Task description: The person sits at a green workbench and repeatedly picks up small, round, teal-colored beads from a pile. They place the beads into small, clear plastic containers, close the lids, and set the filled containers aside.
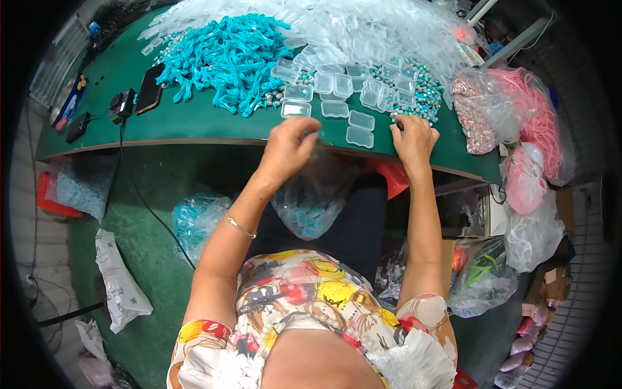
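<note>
My left hand (288, 144) is over the table's front edge, fingers pinched together with a small blurred teal bit at their tips; I cannot make out what it is. Below it, a clear plastic bag (308, 211) with teal pieces inside rests at my lap. At the right, my right hand (416, 141) has its fingers curled down at the near edge of a heap of teal, white and grey beads (424, 97); whatever is at its fingertips is hidden. Between the hands lie open clear plastic boxes, among them a near one (360, 128) and another (297, 101).
Teal cords (227, 61) are piled on the green table (194, 123), with a large heap of clear boxes (376, 29) behind. A phone (149, 89) and a black device with a cable (122, 105) lie left. Bags of pink beads (476, 107) and cords (528, 97) crowd the right.
</note>
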The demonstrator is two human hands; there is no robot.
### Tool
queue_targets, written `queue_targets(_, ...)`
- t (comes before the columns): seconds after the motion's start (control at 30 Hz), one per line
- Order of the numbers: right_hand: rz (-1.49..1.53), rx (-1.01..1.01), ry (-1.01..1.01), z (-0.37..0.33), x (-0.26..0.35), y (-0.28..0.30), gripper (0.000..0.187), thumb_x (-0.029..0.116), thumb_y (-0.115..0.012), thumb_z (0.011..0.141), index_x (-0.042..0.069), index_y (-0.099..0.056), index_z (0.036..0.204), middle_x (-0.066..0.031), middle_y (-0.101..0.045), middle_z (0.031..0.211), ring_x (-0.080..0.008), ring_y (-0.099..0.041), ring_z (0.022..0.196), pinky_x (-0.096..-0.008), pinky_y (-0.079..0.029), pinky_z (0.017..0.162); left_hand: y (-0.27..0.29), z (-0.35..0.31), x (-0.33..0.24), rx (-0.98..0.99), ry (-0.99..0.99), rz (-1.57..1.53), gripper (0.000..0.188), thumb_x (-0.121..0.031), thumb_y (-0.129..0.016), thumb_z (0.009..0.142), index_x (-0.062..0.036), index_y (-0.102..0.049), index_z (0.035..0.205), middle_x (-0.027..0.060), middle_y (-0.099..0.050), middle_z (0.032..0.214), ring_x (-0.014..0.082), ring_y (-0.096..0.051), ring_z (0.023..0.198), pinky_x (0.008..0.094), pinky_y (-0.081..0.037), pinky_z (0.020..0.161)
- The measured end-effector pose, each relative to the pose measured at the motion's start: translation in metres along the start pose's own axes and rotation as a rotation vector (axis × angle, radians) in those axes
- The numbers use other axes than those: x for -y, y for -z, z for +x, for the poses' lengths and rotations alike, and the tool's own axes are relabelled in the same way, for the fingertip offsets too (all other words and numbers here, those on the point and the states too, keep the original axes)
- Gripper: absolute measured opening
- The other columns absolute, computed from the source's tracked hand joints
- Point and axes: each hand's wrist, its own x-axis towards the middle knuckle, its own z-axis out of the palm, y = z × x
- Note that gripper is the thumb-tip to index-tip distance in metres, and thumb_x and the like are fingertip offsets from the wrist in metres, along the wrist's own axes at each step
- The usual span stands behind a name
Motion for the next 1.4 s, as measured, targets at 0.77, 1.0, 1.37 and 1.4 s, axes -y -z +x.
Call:
queue_targets(0.77, 0.486, 0.089, -0.041, -0.021, -0.010, 0.016, 0.017, 0.007, -0.072, 0.078, 0.006, -0.068, 0.094, -0.0107, -0.065, 0.085, -0.0278, -0.064, 0.072, -0.0393, -0.050, 0.068, -0.056, 0.029, -0.005, 0.252, -0.012, 0.238, 0.013, -0.012, -0.070, 0.081, -0.0084, -0.071, 0.093, 0.0110, -0.063, 0.096, 0.0317, -0.064, 0.089, 0.0404, -0.052, 0.078)
queue_targets(1.0, 0.635, 0.004, 0.035, -0.026, 0.052, -0.010, 0.011, 0.012, -0.075, 0.077, 0.009, -0.070, 0.086, -0.0045, -0.066, 0.082, -0.0236, -0.062, 0.076, -0.0390, -0.046, 0.071, -0.054, 0.022, -0.006, 0.214, -0.059, 0.306, 0.013, -0.015, -0.071, 0.080, -0.0068, -0.071, 0.091, 0.0112, -0.063, 0.094, 0.0330, -0.064, 0.088, 0.0430, -0.052, 0.076)
queue_targets(1.37, 0.745, 0.103, 0.155, -0.011, 0.055, -0.010, 0.010, 0.007, -0.071, 0.080, 0.004, -0.070, 0.089, -0.0108, -0.065, 0.085, -0.0290, -0.062, 0.081, -0.0392, -0.049, 0.073, -0.043, 0.010, -0.001, 0.147, -0.146, 0.289, 0.025, -0.017, -0.076, 0.075, -0.0047, -0.066, 0.095, 0.0120, -0.059, 0.088, 0.0342, -0.062, 0.082, 0.0447, -0.051, 0.070)
queue_targets(1.4, 0.754, 0.126, 0.132, -0.007, 0.053, -0.008, 0.010, 0.007, -0.069, 0.082, 0.003, -0.070, 0.092, -0.0113, -0.065, 0.086, -0.0282, -0.062, 0.079, -0.0379, -0.049, 0.073, -0.043, 0.010, 0.001, 0.143, -0.144, 0.277, 0.026, -0.017, -0.076, 0.075, -0.0048, -0.066, 0.096, 0.0122, -0.059, 0.088, 0.0342, -0.062, 0.082, 0.0447, -0.051, 0.070)
